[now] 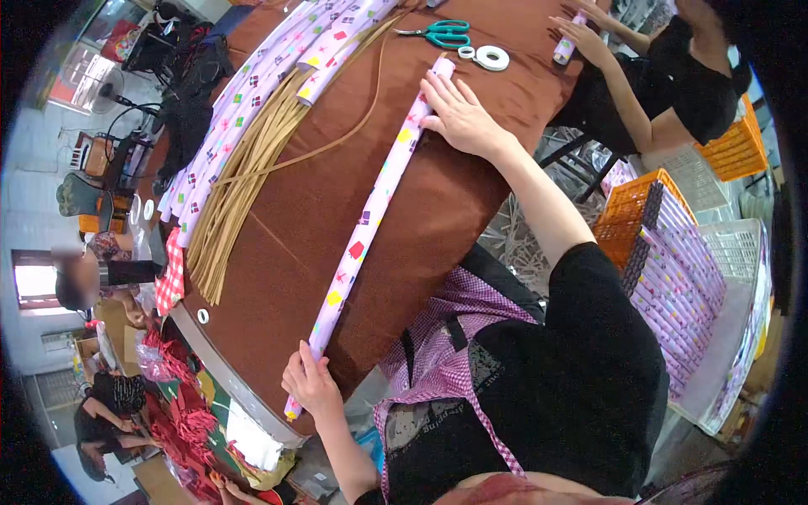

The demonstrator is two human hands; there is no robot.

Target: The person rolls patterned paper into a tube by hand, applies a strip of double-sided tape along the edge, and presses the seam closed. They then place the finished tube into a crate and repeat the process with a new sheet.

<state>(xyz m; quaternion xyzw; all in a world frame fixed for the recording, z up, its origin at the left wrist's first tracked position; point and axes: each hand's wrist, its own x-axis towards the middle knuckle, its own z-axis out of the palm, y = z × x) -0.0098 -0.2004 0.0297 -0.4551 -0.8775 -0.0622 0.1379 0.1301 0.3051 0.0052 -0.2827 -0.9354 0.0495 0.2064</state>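
A long thin roll of wrapping paper [358, 246], pale pink with colourful printed motifs, lies diagonally across the brown-covered table [286, 227]. My right hand [461, 116] rests over its far end, fingers stretched out and lying on the paper. Around the near end, my left hand [311, 383] is closed, with the roll's tip poking out beyond it. Just past my right hand are teal-handled scissors [446, 34] and a roll of white tape [492, 58]. A smaller white ring [466, 52] sits between them.
Sheets of the same printed paper [244, 101] and a bundle of tan strips [244, 194] lie on the table's far side. Finished rolls [677, 295] fill a white crate [715, 412]; an orange crate [619, 220] stands beside it. A co-worker [673, 84] handles another roll at the right.
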